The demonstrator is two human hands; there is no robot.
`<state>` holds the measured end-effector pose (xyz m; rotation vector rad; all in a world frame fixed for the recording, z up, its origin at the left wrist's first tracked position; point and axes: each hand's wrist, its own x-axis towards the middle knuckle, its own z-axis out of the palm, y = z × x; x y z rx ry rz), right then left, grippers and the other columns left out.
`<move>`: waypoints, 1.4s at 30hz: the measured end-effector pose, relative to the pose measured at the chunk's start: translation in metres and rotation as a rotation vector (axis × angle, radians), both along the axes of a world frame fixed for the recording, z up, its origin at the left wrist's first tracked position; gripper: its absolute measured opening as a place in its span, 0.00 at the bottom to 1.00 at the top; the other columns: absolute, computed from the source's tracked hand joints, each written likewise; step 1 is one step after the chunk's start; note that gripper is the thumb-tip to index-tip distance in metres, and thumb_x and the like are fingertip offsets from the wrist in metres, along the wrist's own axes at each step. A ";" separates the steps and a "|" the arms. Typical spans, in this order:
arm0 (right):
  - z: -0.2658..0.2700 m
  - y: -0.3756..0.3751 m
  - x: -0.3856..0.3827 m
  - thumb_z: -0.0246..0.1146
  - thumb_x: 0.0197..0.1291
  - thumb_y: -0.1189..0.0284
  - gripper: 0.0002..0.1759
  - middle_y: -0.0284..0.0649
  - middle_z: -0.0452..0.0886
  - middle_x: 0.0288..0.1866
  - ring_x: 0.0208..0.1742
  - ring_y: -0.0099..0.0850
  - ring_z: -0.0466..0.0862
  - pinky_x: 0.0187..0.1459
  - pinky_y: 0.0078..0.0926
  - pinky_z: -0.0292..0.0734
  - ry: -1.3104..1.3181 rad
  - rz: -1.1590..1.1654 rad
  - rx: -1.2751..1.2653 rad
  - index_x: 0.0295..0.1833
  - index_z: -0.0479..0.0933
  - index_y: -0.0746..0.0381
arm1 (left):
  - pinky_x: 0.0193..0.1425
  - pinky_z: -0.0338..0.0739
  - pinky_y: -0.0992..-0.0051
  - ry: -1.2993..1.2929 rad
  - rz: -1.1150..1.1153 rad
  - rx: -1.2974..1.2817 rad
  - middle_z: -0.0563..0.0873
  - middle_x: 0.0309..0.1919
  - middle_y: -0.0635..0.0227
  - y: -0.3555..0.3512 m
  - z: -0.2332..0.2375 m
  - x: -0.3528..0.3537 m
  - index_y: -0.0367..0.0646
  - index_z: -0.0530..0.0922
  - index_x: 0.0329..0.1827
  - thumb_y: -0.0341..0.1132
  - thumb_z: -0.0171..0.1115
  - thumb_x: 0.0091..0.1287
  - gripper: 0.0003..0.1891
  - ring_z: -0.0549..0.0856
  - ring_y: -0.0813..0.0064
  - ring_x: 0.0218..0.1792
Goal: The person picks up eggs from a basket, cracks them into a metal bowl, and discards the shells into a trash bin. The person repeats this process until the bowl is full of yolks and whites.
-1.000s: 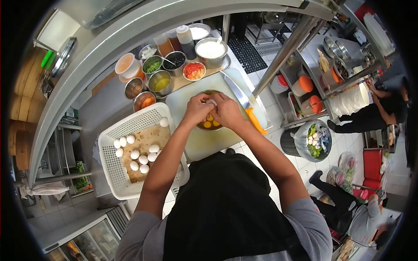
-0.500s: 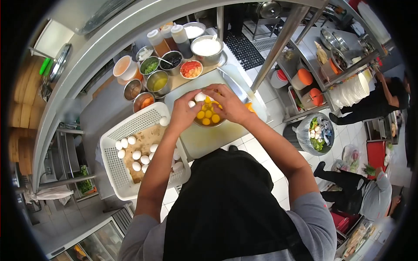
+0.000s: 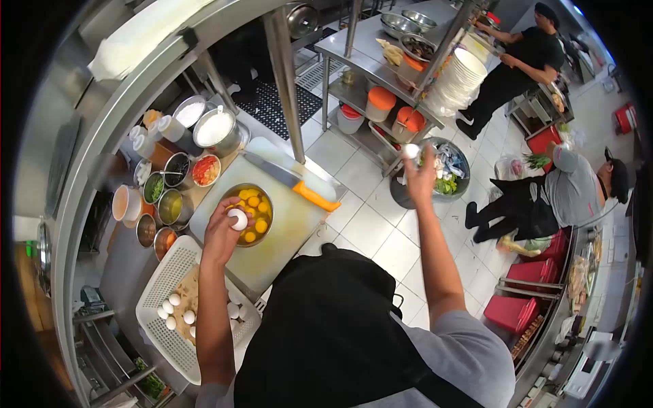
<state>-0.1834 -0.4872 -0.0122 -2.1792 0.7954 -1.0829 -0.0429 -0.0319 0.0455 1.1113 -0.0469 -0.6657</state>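
My left hand is closed round a white egg at the left edge of a steel bowl that contains several egg yolks. Stretched out to the right, my right hand has a white eggshell at its fingertips, above the near-left side of a waste bin. The bowl stands on a pale cutting board. A knife with a yellow handle lies across the board's right side. White eggs lie in a white plastic basket at the lower left.
Small containers of chopped food, squeeze bottles and a steel pot stand behind the board. A metal post rises beyond it. Two people work at the right, near a steel shelf and red bins.
Both hands were together over the bowl. My right hand has moved far right to the bin with the shell, my left stays by the bowl with an egg. The view has turned right.
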 end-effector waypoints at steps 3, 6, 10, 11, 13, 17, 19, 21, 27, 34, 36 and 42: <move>0.017 0.004 -0.023 0.67 0.61 0.75 0.25 0.44 0.79 0.58 0.53 0.32 0.83 0.51 0.30 0.81 0.132 0.001 0.010 0.64 0.73 0.63 | 0.61 0.82 0.62 -0.139 -0.059 0.187 0.78 0.50 0.58 -0.037 0.007 -0.013 0.38 0.67 0.64 0.24 0.51 0.72 0.18 0.85 0.62 0.51; 0.038 0.099 -0.018 0.70 0.58 0.74 0.28 0.40 0.77 0.62 0.50 0.31 0.83 0.45 0.29 0.82 0.128 0.767 0.351 0.65 0.72 0.60 | 0.58 0.84 0.65 -0.214 -0.127 0.242 0.79 0.52 0.57 -0.081 0.006 -0.030 0.38 0.67 0.64 0.22 0.58 0.70 0.20 0.86 0.63 0.52; 0.069 0.180 0.019 0.74 0.57 0.67 0.33 0.43 0.78 0.59 0.48 0.36 0.81 0.43 0.30 0.80 0.031 0.985 0.191 0.68 0.73 0.59 | 0.54 0.86 0.68 -0.324 -0.226 0.303 0.79 0.52 0.58 -0.116 0.003 -0.034 0.37 0.66 0.66 0.24 0.64 0.69 0.25 0.86 0.68 0.49; 0.064 0.179 0.026 0.74 0.57 0.67 0.33 0.43 0.78 0.59 0.48 0.36 0.81 0.43 0.30 0.80 0.032 0.988 0.193 0.68 0.73 0.59 | 0.54 0.86 0.68 -0.323 -0.224 0.305 0.79 0.52 0.58 -0.121 0.008 -0.034 0.37 0.66 0.66 0.24 0.64 0.69 0.25 0.86 0.68 0.49; 0.055 0.178 0.040 0.71 0.60 0.70 0.27 0.42 0.81 0.53 0.44 0.32 0.81 0.41 0.29 0.79 0.012 0.972 0.340 0.65 0.76 0.60 | 0.52 0.86 0.69 -0.233 -0.061 0.260 0.78 0.52 0.59 -0.124 0.019 -0.033 0.36 0.66 0.67 0.26 0.66 0.69 0.25 0.85 0.71 0.49; 0.028 0.141 0.092 0.62 0.68 0.67 0.21 0.34 0.83 0.45 0.38 0.24 0.79 0.40 0.24 0.77 -0.186 0.640 0.789 0.65 0.77 0.60 | 0.51 0.86 0.68 -0.233 0.024 0.247 0.77 0.57 0.58 -0.097 0.020 -0.022 0.38 0.70 0.65 0.40 0.57 0.77 0.20 0.85 0.69 0.50; 0.031 0.116 0.116 0.58 0.71 0.63 0.22 0.35 0.83 0.46 0.39 0.23 0.79 0.40 0.23 0.77 -0.235 0.568 0.905 0.66 0.76 0.61 | 0.50 0.86 0.67 -0.255 0.064 0.279 0.79 0.54 0.60 -0.081 0.019 -0.023 0.38 0.73 0.63 0.44 0.52 0.79 0.20 0.85 0.68 0.49; 0.030 0.110 0.141 0.57 0.73 0.61 0.23 0.36 0.83 0.46 0.39 0.22 0.78 0.40 0.22 0.77 -0.254 0.570 0.985 0.66 0.76 0.62 | 0.46 0.86 0.72 -0.149 0.023 0.315 0.81 0.52 0.60 -0.062 0.010 -0.018 0.38 0.74 0.61 0.42 0.56 0.77 0.18 0.84 0.72 0.48; 0.022 0.126 0.187 0.53 0.76 0.58 0.24 0.37 0.82 0.48 0.43 0.23 0.79 0.43 0.23 0.78 -0.290 0.454 0.830 0.69 0.73 0.60 | 0.44 0.84 0.73 -0.174 0.036 0.350 0.84 0.44 0.62 -0.043 0.007 -0.022 0.36 0.77 0.57 0.41 0.55 0.78 0.16 0.85 0.72 0.45; 0.014 0.129 0.156 0.54 0.76 0.57 0.23 0.36 0.83 0.46 0.41 0.22 0.79 0.42 0.22 0.78 -0.260 0.546 1.035 0.65 0.75 0.60 | 0.41 0.83 0.76 -0.324 -0.024 0.428 0.84 0.47 0.63 -0.042 0.013 -0.014 0.36 0.76 0.61 0.36 0.60 0.74 0.17 0.85 0.76 0.44; 0.022 0.150 0.131 0.53 0.77 0.56 0.23 0.36 0.82 0.45 0.39 0.22 0.79 0.41 0.22 0.78 -0.126 0.677 1.140 0.65 0.75 0.61 | 0.41 0.82 0.77 -0.393 -0.007 0.399 0.85 0.47 0.64 -0.052 0.015 -0.012 0.37 0.76 0.64 0.34 0.61 0.73 0.19 0.84 0.77 0.43; 0.033 0.222 0.110 0.55 0.76 0.57 0.19 0.36 0.81 0.36 0.30 0.21 0.80 0.34 0.20 0.77 0.192 0.988 1.103 0.56 0.75 0.62 | 0.36 0.81 0.80 -0.574 -0.047 0.450 0.85 0.43 0.66 -0.049 0.009 0.007 0.38 0.77 0.65 0.30 0.65 0.67 0.23 0.83 0.81 0.39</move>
